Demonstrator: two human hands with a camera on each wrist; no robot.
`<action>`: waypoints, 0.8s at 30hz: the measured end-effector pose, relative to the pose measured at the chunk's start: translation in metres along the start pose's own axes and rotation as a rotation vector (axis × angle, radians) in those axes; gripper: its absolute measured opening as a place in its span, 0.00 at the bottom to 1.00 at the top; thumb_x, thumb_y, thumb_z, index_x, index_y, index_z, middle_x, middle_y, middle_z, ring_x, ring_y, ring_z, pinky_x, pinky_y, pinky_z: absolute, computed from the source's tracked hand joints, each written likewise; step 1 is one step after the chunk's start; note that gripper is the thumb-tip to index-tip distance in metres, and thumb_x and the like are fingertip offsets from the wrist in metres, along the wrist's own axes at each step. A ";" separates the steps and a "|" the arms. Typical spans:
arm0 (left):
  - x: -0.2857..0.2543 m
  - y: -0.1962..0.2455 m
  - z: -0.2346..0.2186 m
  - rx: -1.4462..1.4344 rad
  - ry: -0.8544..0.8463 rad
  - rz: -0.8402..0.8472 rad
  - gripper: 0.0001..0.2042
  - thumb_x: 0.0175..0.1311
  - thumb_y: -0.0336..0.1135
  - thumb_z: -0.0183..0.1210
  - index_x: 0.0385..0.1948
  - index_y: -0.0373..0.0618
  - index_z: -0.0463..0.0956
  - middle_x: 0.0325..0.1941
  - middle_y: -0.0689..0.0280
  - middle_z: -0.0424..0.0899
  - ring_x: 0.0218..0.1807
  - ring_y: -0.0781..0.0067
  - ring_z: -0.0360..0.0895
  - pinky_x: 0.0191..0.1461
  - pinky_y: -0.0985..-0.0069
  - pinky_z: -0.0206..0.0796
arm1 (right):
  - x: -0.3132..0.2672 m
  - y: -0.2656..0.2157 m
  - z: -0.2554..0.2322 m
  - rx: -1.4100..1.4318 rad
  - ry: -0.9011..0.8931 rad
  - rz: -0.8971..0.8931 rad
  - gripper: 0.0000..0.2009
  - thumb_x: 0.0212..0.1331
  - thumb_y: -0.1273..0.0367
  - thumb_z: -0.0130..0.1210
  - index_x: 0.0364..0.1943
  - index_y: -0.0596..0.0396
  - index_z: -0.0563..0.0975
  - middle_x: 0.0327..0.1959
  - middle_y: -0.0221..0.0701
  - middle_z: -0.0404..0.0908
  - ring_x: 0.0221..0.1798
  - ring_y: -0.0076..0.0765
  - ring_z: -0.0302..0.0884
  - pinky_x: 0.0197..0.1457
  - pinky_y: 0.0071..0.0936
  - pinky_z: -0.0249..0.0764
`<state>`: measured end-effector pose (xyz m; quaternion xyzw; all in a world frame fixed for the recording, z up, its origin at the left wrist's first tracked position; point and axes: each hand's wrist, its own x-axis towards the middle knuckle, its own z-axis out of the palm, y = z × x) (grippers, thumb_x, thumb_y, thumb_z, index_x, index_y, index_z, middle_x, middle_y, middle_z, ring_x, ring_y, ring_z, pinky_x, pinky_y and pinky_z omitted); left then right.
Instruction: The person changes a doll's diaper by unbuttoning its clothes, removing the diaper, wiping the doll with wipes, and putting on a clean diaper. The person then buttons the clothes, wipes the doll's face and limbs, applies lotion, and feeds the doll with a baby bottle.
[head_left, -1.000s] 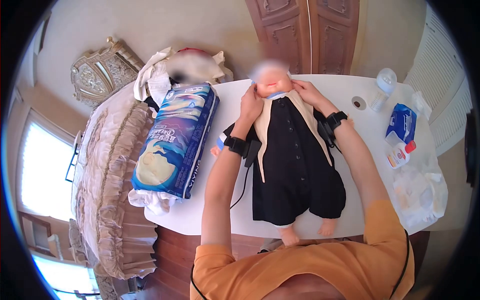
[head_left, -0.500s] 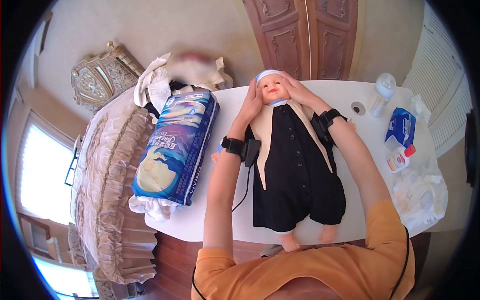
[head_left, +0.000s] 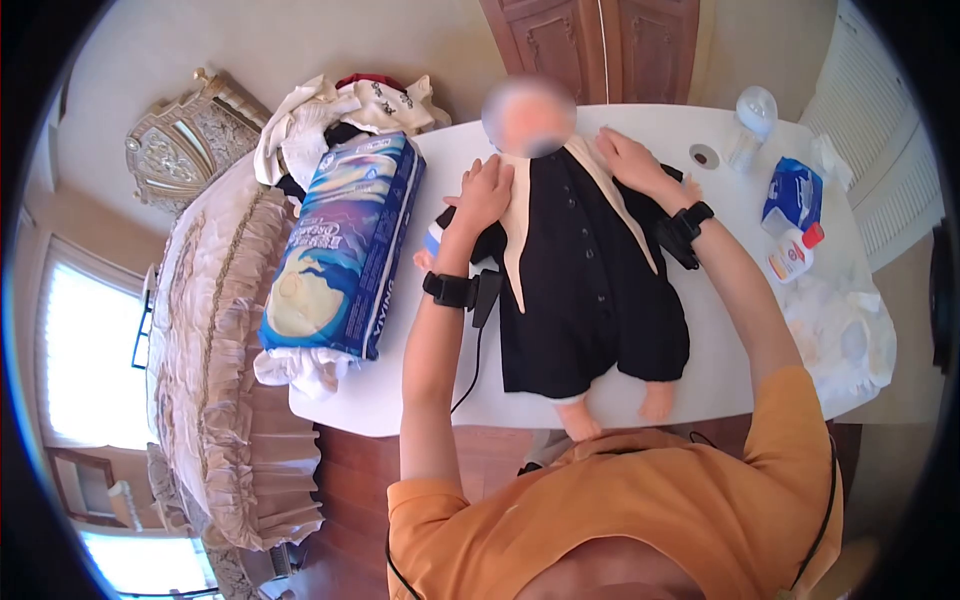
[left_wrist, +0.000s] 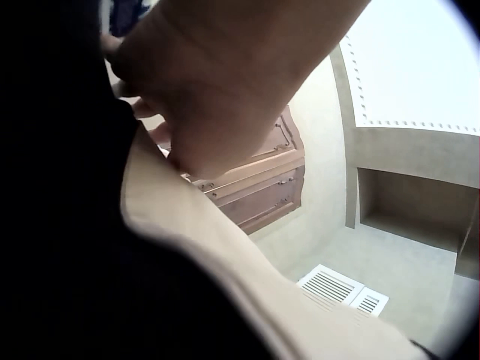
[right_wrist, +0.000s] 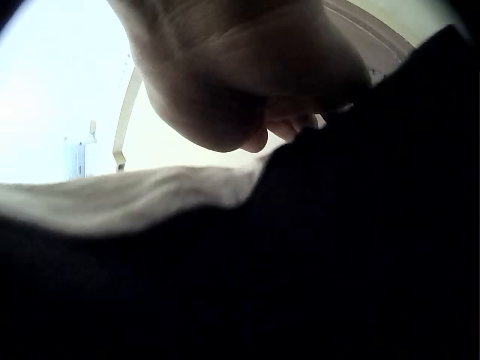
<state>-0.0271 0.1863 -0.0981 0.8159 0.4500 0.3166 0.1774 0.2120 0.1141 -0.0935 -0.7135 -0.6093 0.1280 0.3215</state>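
A baby doll lies on its back on the white table, dressed in a black romper [head_left: 560,270] with cream lapels and a row of buttons down the front. Its head [head_left: 530,115] is blurred in the head view; its bare feet [head_left: 658,400] point toward the person. My left hand [head_left: 487,190] rests on the doll's shoulder at the left, fingers extended beside the cream lapel [left_wrist: 195,217]. On the opposite shoulder lies my right hand [head_left: 632,162], its fingers pointing up toward the neck. Dark cloth fills much of the right wrist view below the right hand [right_wrist: 247,82].
A blue diaper pack [head_left: 340,250] lies left of the doll on the white table [head_left: 440,400], beside a bed [head_left: 215,360]. At the right are a baby bottle [head_left: 752,125], a blue wipes pack [head_left: 793,193], a red-capped white bottle [head_left: 793,255] and a clear plastic bag [head_left: 840,335].
Both hands have come down from the sides of the doll's head to its shoulders and spread apart. The head view has tilted, so the table sits higher in the picture.
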 end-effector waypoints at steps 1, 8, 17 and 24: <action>-0.005 -0.002 0.003 0.058 -0.074 -0.051 0.22 0.59 0.49 0.40 0.50 0.45 0.65 0.54 0.49 0.64 0.58 0.45 0.57 0.54 0.31 0.29 | -0.006 -0.005 -0.004 -0.138 -0.158 0.066 0.20 0.60 0.57 0.33 0.51 0.50 0.66 0.50 0.40 0.69 0.51 0.50 0.67 0.55 0.50 0.57; -0.039 0.027 -0.001 0.014 0.001 -0.134 0.26 0.59 0.52 0.40 0.54 0.45 0.61 0.61 0.43 0.51 0.66 0.46 0.40 0.58 0.38 0.23 | -0.040 -0.009 -0.004 0.036 0.181 -0.200 0.26 0.59 0.55 0.38 0.54 0.60 0.62 0.58 0.44 0.59 0.62 0.47 0.52 0.63 0.42 0.49; -0.104 0.057 -0.005 -0.369 -0.027 -0.143 0.31 0.59 0.54 0.43 0.57 0.38 0.53 0.63 0.40 0.42 0.67 0.47 0.34 0.66 0.65 0.32 | -0.137 -0.022 -0.008 0.701 -0.201 -0.061 0.28 0.62 0.54 0.35 0.60 0.58 0.53 0.64 0.37 0.48 0.67 0.32 0.41 0.66 0.24 0.40; -0.118 0.042 0.008 -0.335 0.106 -0.251 0.29 0.60 0.52 0.41 0.55 0.34 0.57 0.61 0.40 0.49 0.66 0.48 0.38 0.66 0.65 0.33 | -0.141 -0.012 0.000 0.554 0.032 0.028 0.29 0.62 0.52 0.33 0.60 0.60 0.52 0.63 0.34 0.51 0.66 0.28 0.44 0.66 0.22 0.40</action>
